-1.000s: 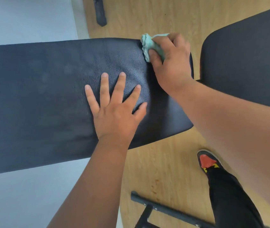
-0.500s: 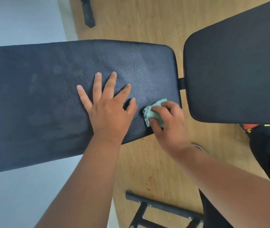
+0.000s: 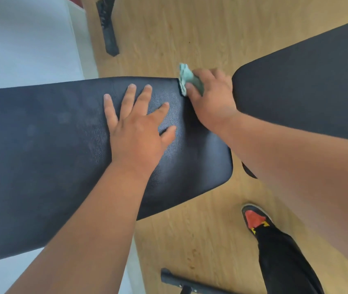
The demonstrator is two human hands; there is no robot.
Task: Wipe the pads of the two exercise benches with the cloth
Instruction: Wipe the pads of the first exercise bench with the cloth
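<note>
Having swept from the near edge of the long black pad [image 3: 52,149], where it sat half a second ago, back up to the far right corner, as a second ago. Clutched in the right hand [image 3: 212,98], fingers [image 3: 192,89] curled tight over the crumpled green cloth [image 3: 187,79], with one end poking out past the far edge over the wooden floor [image 3: 190,32]. Pressed flat on the same pad, much as before, with the left hand [image 3: 136,132]: palm down, fingers [image 3: 129,96] spread wide, holding nothing. Just right of the cloth, across a narrow gap, a second black pad [image 3: 306,94], untouched. Counted: two pads, one cloth, two hands, two black frame feet on the floor, far [image 3: 108,32] and near [image 3: 181,283], and one black-and-red shoe [image 3: 253,217] below a black trouser leg [image 3: 283,262]. No containers anywhere.
</note>
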